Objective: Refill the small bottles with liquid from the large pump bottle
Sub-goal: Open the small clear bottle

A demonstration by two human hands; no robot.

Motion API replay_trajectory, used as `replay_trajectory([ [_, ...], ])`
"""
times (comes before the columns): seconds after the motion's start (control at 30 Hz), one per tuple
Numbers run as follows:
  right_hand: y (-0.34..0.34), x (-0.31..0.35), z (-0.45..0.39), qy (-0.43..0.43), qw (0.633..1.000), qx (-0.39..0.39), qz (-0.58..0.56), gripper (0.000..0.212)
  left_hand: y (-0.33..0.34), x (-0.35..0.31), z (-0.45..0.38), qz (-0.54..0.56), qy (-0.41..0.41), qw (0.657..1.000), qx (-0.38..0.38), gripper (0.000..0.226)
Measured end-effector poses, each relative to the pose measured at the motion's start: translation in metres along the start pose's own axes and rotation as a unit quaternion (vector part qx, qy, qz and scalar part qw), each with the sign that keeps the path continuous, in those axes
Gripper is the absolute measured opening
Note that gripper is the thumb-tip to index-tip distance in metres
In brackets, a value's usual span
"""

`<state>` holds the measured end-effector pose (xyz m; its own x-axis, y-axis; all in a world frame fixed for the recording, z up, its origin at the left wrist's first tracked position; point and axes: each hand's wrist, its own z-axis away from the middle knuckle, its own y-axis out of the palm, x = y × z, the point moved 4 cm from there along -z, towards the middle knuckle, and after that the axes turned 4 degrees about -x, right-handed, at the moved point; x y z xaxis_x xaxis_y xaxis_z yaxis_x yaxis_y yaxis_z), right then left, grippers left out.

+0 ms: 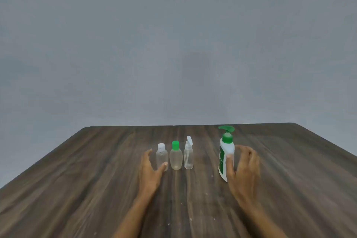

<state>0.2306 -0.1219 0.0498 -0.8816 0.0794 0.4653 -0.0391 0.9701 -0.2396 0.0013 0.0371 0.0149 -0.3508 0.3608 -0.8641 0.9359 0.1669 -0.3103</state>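
Dim, flat, greyish light; a soft sheen lies on the table [96,160] left of the left hand [151,168]. Overall soft focus, wide-angle bending at the edges.

so that's 3 small clear bottles [161,156] [175,158] [188,155], 1 big pump bottle [225,152], 2 hands [151,168] [244,168], 1 table [96,170]

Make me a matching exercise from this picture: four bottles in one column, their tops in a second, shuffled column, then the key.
Column one:
1. leftmost small bottle
2. middle small bottle
3. right small bottle
4. large pump bottle

Column two:
A. green pump head with a spout
B. white spray nozzle
C. white screw cap
D. green cap

Pairs: 1-C, 2-D, 3-B, 4-A.
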Motion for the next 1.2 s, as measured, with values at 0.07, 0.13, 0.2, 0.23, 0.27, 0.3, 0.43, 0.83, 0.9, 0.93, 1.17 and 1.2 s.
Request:
replay_trajectory([
  [0.07, 0.003, -0.001, 0.005, 0.020, 1.000, -0.007, -0.009, 0.039, 0.009, 0.005, -0.008, 0.018, -0.031, 0.999, 0.040, 0.080],
  [0.13, 0.008, -0.003, 0.013, 0.028, 0.999, -0.008, -0.018, 0.039, 0.017, 0.011, -0.017, 0.022, -0.048, 0.996, 0.066, 0.088],
  [0.2, 0.011, -0.007, 0.012, 0.044, 0.998, -0.026, -0.039, 0.038, 0.024, 0.017, -0.025, 0.031, -0.060, 0.996, 0.065, 0.090],
  [0.23, 0.011, -0.009, 0.009, 0.060, 0.996, -0.040, -0.051, 0.038, 0.026, 0.020, -0.028, 0.036, -0.059, 0.996, 0.065, 0.088],
  [0.27, 0.010, -0.010, 0.007, 0.074, 0.994, -0.053, -0.059, 0.037, 0.026, 0.020, -0.027, 0.035, -0.057, 0.996, 0.065, 0.083],
  [0.3, 0.009, -0.011, 0.006, 0.079, 0.993, -0.064, -0.064, 0.035, 0.026, 0.022, -0.028, 0.038, -0.052, 0.996, 0.064, 0.074],
  [0.43, 0.005, 0.000, 0.007, 0.036, 0.993, -0.076, -0.083, 0.028, 0.015, 0.020, -0.020, 0.048, -0.020, 0.998, 0.034, 0.046],
  [0.83, 0.014, 0.050, 0.034, -0.071, 0.972, 0.055, -0.217, 0.014, 0.012, -0.033, 0.051, 0.094, 0.122, 0.988, 0.010, 0.048],
  [0.9, 0.016, 0.057, 0.037, -0.072, 0.967, 0.095, -0.227, 0.022, 0.018, -0.041, 0.059, 0.075, 0.153, 0.985, 0.032, 0.052],
  [0.93, 0.017, 0.060, 0.038, -0.074, 0.964, 0.113, -0.228, 0.025, 0.020, -0.044, 0.064, 0.064, 0.162, 0.984, 0.039, 0.053],
  [1.17, 0.020, 0.067, 0.034, -0.056, 0.964, 0.158, -0.207, 0.040, 0.024, -0.047, 0.074, 0.003, 0.178, 0.983, 0.038, 0.047],
  [1.2, 0.020, 0.068, 0.033, -0.060, 0.964, 0.166, -0.198, 0.041, 0.024, -0.048, 0.074, -0.006, 0.183, 0.983, 0.034, 0.046],
])
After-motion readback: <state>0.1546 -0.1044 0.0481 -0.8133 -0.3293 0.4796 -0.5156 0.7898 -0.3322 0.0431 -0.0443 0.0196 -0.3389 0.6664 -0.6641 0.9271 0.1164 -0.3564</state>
